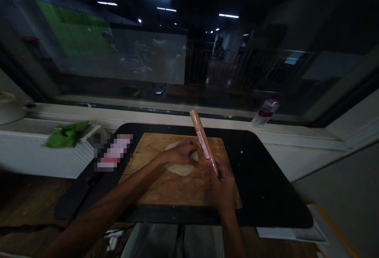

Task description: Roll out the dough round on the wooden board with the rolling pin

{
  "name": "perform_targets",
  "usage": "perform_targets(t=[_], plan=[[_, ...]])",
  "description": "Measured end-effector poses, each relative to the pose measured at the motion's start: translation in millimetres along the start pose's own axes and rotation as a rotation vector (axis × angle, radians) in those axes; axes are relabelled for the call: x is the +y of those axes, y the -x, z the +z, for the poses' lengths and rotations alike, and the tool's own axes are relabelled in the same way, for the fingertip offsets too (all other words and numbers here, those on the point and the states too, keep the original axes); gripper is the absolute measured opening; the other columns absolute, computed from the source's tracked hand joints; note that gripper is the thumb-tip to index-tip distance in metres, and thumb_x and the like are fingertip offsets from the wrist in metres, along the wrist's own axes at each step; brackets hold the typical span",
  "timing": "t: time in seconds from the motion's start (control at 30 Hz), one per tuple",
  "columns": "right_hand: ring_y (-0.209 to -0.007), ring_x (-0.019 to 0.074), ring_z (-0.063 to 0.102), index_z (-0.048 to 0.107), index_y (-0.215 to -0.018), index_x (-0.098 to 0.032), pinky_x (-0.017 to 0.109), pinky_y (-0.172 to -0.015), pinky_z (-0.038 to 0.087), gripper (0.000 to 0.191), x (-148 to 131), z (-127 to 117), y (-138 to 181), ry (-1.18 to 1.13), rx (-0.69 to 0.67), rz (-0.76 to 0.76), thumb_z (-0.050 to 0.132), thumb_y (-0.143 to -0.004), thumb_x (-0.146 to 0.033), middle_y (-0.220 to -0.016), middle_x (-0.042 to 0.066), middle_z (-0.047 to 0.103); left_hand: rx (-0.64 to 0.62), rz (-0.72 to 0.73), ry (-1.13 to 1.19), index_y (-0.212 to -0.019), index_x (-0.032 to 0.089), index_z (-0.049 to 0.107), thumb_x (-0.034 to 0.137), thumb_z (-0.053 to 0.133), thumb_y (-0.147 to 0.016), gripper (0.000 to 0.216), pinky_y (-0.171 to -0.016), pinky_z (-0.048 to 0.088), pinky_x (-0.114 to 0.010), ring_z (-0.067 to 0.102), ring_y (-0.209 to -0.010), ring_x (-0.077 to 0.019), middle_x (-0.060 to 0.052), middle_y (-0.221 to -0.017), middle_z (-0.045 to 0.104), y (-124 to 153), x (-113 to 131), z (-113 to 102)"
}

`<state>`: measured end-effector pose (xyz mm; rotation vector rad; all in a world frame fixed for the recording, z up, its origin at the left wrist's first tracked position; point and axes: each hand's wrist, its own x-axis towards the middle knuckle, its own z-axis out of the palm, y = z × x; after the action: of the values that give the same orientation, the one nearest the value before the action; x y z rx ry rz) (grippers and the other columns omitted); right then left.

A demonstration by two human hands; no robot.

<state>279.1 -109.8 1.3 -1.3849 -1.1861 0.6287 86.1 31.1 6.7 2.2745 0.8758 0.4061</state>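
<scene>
- While the right hand (222,183) gripped a rolling pin (204,143) pointing toward eleven o'clock, the left hand (180,153) arched over the dough (178,169), thumb and fingers parted.
- Lying near the center of the board (162,191), slightly toward twelve, the dough appeared flattened; whether rolling remained was unclear.

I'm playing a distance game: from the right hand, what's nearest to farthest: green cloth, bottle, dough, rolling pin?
1. Rolling pin: in the right hand.
2. Dough: left, on the board.
3. Bottle: ahead, rightward, on the sill.
4. Green cloth: far left.
</scene>
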Motion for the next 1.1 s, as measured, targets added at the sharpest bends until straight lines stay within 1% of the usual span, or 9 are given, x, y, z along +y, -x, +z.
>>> perform_targets(t=[0.13, 0.33, 0.43, 0.5, 0.57, 0.7, 0.87, 1.0, 1.1], plan=[[-0.097, 0.0299, 0.081, 0.087, -0.115, -0.02, 0.038, -0.085, 0.067, 0.051, 2.8, 1.7, 1.1, -0.008, 0.005, 0.027, 0.072, -0.094, -0.064, -0.108, 0.012, 0.087, -0.006, -0.096, -0.015, -0.137, 0.021, 0.071, 0.032, 0.09, -0.07, 0.07, -0.127, 0.044, -0.054, 0.053, -0.144, -0.0416, -0.014, -0.148, 0.063, -8.4, 4.1, 5.4], [-0.092, 0.0302, 0.082, 0.087, -0.115, -0.023, 0.038, -0.077, 0.067, 0.053, 1.6, 1.2, 1.9, 0.045, -0.049, 0.074, 0.073, -0.093, -0.069, -0.106, 0.011, 0.088, -0.019, -0.193, 0.03, -0.148, 0.017, 0.061, 0.025, 0.084, -0.067, 0.085, -0.134, 0.033, -0.063, 0.044, -0.155, -0.049, -0.02, -0.161, 0.056, -9.3, 9.4, 8.9], [-0.094, 0.0308, 0.082, 0.087, -0.116, -0.023, 0.037, -0.077, 0.067, 0.056, -0.8, 0.2, 0.5, 0.061, -0.056, 0.084, 0.072, -0.093, -0.072, -0.108, 0.011, 0.088, 0.041, -0.143, 0.14, -0.156, 0.018, 0.054, 0.027, 0.085, -0.07, 0.091, -0.135, 0.035, -0.059, 0.046, -0.155, -0.0436, -0.018, -0.163, 0.055, -3.5, 5.0, 9.5], [-0.098, 0.0317, 0.082, 0.087, -0.117, -0.023, 0.039, -0.082, 0.068, 0.056, -1.3, -0.3, -1.3, 0.056, -0.038, 0.078, 0.073, -0.092, -0.071, -0.109, 0.011, 0.088, 0.083, -0.102, 0.19, -0.155, 0.021, 0.054, 0.028, 0.083, -0.077, 0.084, -0.134, 0.037, -0.055, 0.05, -0.152, -0.0387, -0.016, -0.16, 0.058, -1.2, 2.4, 10.5], [-0.102, 0.0327, 0.082, 0.087, -0.117, -0.023, 0.042, -0.09, 0.068, 0.053, -0.9, -0.7, -2.7, 0.048, -0.01, 0.06, 0.075, -0.091, -0.068, -0.111, 0.011, 0.088, 0.091, -0.087, 0.166, -0.153, 0.021, 0.057, 0.03, 0.08, -0.082, 0.075, -0.134, 0.037, -0.054, 0.051, -0.15, -0.0368, -0.016, -0.159, 0.059, -1.0, 1.7, 12.3], [-0.105, 0.034, 0.081, 0.087, -0.116, -0.02, 0.046, -0.095, 0.067, 0.052, -1.4, -1.3, -2.0, 0.051, 0.039, 0.046, 0.076, -0.09, -0.064, -0.113, 0.013, 0.087, 0.062, -0.088, 0.098, -0.15, 0.023, 0.06, 0.029, 0.082, -0.077, 0.076, -0.131, 0.04, -0.051, 0.052, -0.148, -0.0361, -0.013, -0.154, 0.06, -4.0, 2.2, 16.6], [-0.104, 0.0351, 0.082, 0.087, -0.114, -0.019, 0.046, -0.092, 0.067, 0.053, -8.3, -2.1, 1.2, 0.098, 0.059, 0.081, 0.075, -0.09, -0.065, -0.111, 0.015, 0.087, 0.046, -0.108, 0.053, -0.147, 0.023, 0.062, 0.03, 0.086, -0.074, 0.077, -0.126, 0.045, -0.051, 0.054, -0.142, -0.0371, -0.012, -0.147, 0.062, -5.9, 1.8, 19.3], [-0.101, 0.0345, 0.082, 0.088, -0.113, -0.021, 0.044, -0.089, 0.069, 0.052, -12.7, -3.5, 2.4, 0.083, 0.029, 0.068, 0.076, -0.09, -0.066, -0.109, 0.014, 0.088, 0.027, -0.083, 0.033, -0.148, 0.022, 0.062, 0.033, 0.086, -0.076, 0.077, -0.128, 0.044, -0.05, 0.054, -0.143, -0.0377, -0.014, -0.15, 0.06, -4.4, 3.4, 17.9], [-0.098, 0.0335, 0.082, 0.089, -0.113, -0.022, 0.042, -0.086, 0.069, 0.05, -11.3, -5.5, 3.1, 0.081, 0.024, 0.053, 0.076, -0.09, -0.065, -0.106, 0.013, 0.088, 0.058, -0.056, 0.031, -0.152, 0.025, 0.06, 0.035, 0.086, -0.078, 0.079, -0.128, 0.043, -0.052, 0.054, -0.144, -0.0384, -0.013, -0.154, 0.06, -2.1, 6.0, 19.5]])
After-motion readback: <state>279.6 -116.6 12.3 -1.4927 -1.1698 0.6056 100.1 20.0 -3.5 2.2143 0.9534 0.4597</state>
